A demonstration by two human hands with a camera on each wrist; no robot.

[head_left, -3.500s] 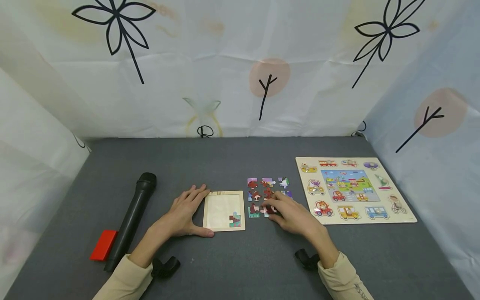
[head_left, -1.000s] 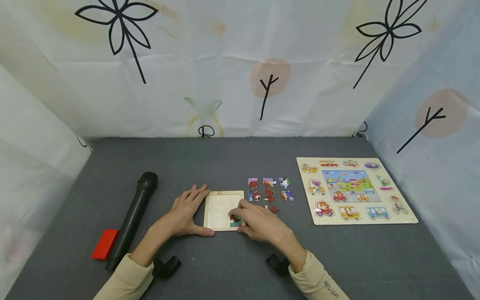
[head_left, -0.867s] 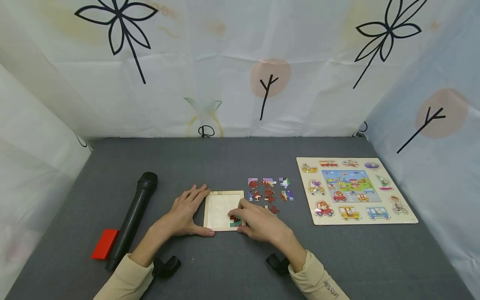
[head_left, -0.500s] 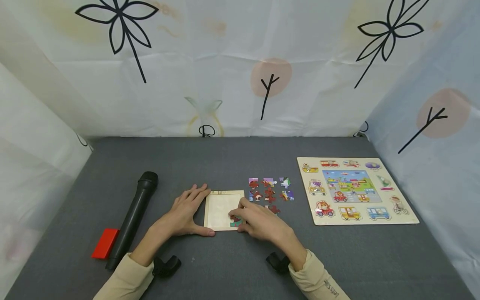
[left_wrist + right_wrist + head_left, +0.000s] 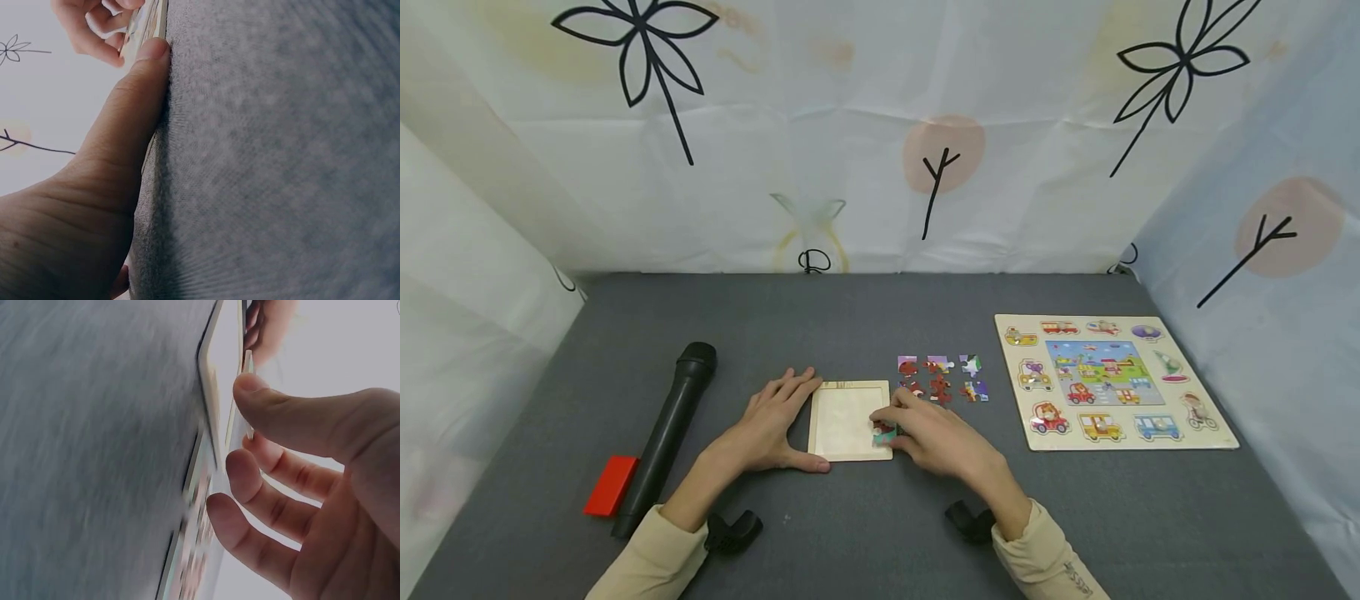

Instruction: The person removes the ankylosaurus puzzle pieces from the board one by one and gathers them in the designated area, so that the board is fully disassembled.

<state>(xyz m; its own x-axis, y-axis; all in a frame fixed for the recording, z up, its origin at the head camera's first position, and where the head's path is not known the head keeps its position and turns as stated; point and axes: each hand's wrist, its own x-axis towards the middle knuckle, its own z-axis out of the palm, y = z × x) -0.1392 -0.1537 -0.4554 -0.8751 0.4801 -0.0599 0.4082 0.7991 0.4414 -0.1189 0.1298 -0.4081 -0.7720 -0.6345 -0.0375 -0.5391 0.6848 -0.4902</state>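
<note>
A shallow square wooden puzzle tray [image 5: 838, 423] lies flat on the table, its visible floor bare. Beside its left edge rests my left hand [image 5: 769, 427], fingers extended; in the left wrist view the thumb [image 5: 140, 81] touches the tray's side. Over the tray's right edge, my right hand [image 5: 942, 440] pinches a small teal and dark-red jigsaw piece [image 5: 883, 434] between thumb and index finger. The right wrist view has this piece [image 5: 249, 361] edge-on, raised off the tray. Several loose jigsaw pieces [image 5: 940, 389] lie right of the tray; my right hand covers the area nearest it.
At right lies a large wooden board [image 5: 1116, 425] with vehicle pictures. A black microphone [image 5: 666, 442] and a red block [image 5: 612, 486] lie together on the left. Fabric walls [image 5: 865, 183] rise behind the grey table [image 5: 865, 533] and at its sides.
My right hand went from the loose pieces to the tray's lower-right corner, then shifted slightly right with the jigsaw piece, which has left that corner. The left hand stayed in place.
</note>
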